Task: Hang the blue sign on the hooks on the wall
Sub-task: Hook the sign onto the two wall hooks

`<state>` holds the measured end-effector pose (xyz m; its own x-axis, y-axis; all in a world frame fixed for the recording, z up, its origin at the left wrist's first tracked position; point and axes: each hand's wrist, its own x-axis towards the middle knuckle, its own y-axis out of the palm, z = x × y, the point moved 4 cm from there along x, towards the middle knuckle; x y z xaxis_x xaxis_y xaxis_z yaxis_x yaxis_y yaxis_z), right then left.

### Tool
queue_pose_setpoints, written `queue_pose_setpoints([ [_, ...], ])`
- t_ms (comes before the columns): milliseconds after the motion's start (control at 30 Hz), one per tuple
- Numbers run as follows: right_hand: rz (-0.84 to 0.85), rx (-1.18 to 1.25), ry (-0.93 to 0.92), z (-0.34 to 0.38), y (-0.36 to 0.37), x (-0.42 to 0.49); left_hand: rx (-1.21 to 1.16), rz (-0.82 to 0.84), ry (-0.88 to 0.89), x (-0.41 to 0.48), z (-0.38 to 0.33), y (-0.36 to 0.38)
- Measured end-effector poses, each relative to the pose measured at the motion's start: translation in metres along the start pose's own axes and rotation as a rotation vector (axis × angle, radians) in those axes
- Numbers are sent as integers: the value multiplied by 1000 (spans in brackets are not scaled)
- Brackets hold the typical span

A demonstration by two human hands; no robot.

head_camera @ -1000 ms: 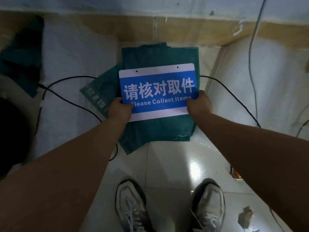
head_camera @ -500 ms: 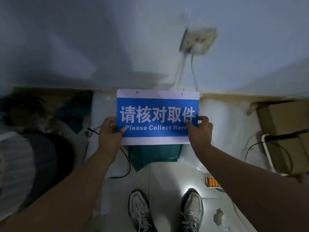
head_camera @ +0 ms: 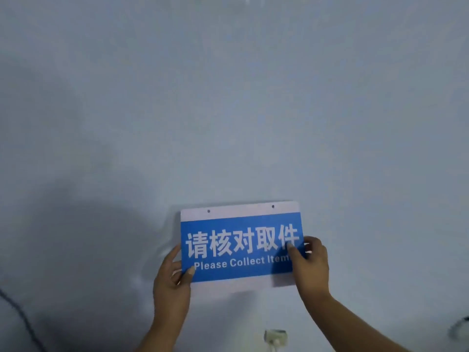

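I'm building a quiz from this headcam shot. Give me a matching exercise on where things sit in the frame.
Things:
1. blue sign
2. left hand
3. right hand
4. wall socket

Places or states:
A. low on the wall, below the sign
B. grips the sign's right edge, thumb over the last letters
C. held up in front of the pale wall, two small holes along its top strip
D. grips the sign's lower left edge

Pairs: 1-C, 2-D, 3-B, 4-A
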<state>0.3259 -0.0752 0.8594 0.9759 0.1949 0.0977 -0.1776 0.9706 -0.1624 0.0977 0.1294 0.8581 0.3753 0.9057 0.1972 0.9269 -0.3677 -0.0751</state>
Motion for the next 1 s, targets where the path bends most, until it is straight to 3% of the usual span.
queue_pose_setpoints([
  [167, -47, 88, -163, 148, -21, 23, -56, -7, 164, 39, -136, -5],
  [400, -107, 161, -311, 265, -44, 44, -198, -20, 320, 69, -255, 0],
  [667, -133, 196, -440, 333, -69, 65, -253, -36, 412, 85, -328, 7],
  [1000, -129, 167, -483, 366, -81, 71, -261, -13, 440, 93, -375, 10],
])
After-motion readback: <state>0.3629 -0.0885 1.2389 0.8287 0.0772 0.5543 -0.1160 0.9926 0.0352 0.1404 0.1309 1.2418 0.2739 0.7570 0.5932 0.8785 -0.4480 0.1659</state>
